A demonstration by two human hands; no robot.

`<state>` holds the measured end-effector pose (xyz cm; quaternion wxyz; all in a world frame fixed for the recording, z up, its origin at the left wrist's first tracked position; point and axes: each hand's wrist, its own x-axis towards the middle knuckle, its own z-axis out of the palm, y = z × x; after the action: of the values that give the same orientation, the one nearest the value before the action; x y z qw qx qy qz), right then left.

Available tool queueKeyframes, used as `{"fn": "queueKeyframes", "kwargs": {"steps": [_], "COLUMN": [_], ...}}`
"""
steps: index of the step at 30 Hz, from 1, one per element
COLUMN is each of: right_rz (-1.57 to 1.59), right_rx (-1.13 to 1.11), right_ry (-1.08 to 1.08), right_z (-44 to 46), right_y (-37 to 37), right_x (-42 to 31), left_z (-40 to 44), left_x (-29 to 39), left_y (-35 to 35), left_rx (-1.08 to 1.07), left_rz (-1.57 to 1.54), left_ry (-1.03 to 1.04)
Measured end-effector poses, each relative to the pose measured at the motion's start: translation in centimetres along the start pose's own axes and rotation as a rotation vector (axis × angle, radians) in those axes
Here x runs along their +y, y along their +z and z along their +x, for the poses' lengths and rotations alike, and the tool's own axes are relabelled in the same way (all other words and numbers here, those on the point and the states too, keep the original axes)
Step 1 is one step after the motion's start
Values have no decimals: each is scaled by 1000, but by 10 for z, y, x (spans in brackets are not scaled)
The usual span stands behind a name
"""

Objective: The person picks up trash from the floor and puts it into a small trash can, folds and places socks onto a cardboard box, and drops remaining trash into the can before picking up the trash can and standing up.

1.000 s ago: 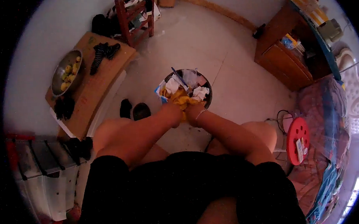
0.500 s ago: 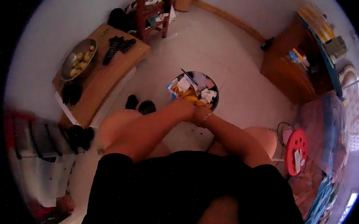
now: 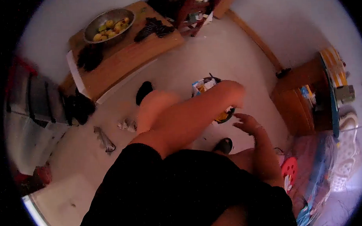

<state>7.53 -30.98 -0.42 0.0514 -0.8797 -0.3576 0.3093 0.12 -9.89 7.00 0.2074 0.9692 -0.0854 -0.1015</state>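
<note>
Below my arms stands a round dark waste bin (image 3: 217, 78) filled with crumpled white paper (image 3: 209, 85), a blue-and-white packet (image 3: 195, 88) and yellow peel-like scraps (image 3: 221, 116). My left forearm crosses over it and hides much of its contents. Beyond the bin's right side is my left hand (image 3: 235, 92), smeared by motion, its fingers not readable. Just right of the bin, my right hand (image 3: 248, 123) has its fingers apart, with nothing visible in them.
On the wooden table (image 3: 127, 71) at upper left are a metal bowl (image 3: 89, 33) of yellowish fruit and dark items. A brown cabinet (image 3: 291, 113) stands right, near a red stool (image 3: 289, 167). Grey crumpled items (image 3: 104, 139) lie on the floor at left.
My hands were together at the bin's near edge; now they are apart. The left has swung right across the bin, the right has moved rightward. The view has turned left.
</note>
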Motion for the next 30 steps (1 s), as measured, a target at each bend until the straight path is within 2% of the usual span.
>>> {"fn": "queueKeyframes", "kwargs": {"steps": [3, 5, 7, 9, 10, 11, 12, 15, 17, 18, 19, 20, 21, 23, 27, 29, 30], "right_rz": [82, 66, 183, -297, -293, -654, -1006, -845, -741, -699, -662, -632, -609, -566, -490, -470, -457], "right_rx": [3, 88, 128, 82, 78, -133, -347, -468, -458, -439, -424, -414, -397, -381, -354, -349, -345], "right_ry": [270, 196, 226, 326, 330, 147, -53, 181, 254, 264, 266, 253, 225, 189, 42, -45, -80], "right_z": [-28, -33, -48, -66, -74, -75, -74, -102, -113, -113, -112, -109, -101, -99, -75, -61, -56], "right_y": [-38, -36, -33, -38, -34, -26, -18, 11, 27, 31, 35, 35, 31, 29, 14, 6, 3], "right_x": [19, 106, 173, 216, 259, 312, 337, 330, 315, 301, 284, 267, 250, 210, 119, 74, 53], "left_z": [-1, -15, -38, -52, -54, -55, -57, -103, -112, -159, -181, -204, -228, -265, -298, -299, -300], "left_x": [-22, -40, -60, -84, -101, -122, -147, -202, -271, -232, -245, -255, -238, -273, -243, -236, -231], "left_y": [-32, -56, -73, -75, -71, -60, -45, 18, 109, 97, 132, 164, 165, 273, 313, 322, 323], "left_rx": [28, 15, 183, 286, 316, 346, 406, 639, 695, 359, 213, 44, -32, -66, -25, 84, 80], "left_rz": [-90, -166, -221, -210, -199, -189, -225, -292, -324, -199, -463, -423, -497, -415, -399, -616, -626], "left_ry": [-60, -114, -188, -235, -256, -281, -278, -223, -398, -637, -898, -891, -1004, -937, -897, -984, -985]}}
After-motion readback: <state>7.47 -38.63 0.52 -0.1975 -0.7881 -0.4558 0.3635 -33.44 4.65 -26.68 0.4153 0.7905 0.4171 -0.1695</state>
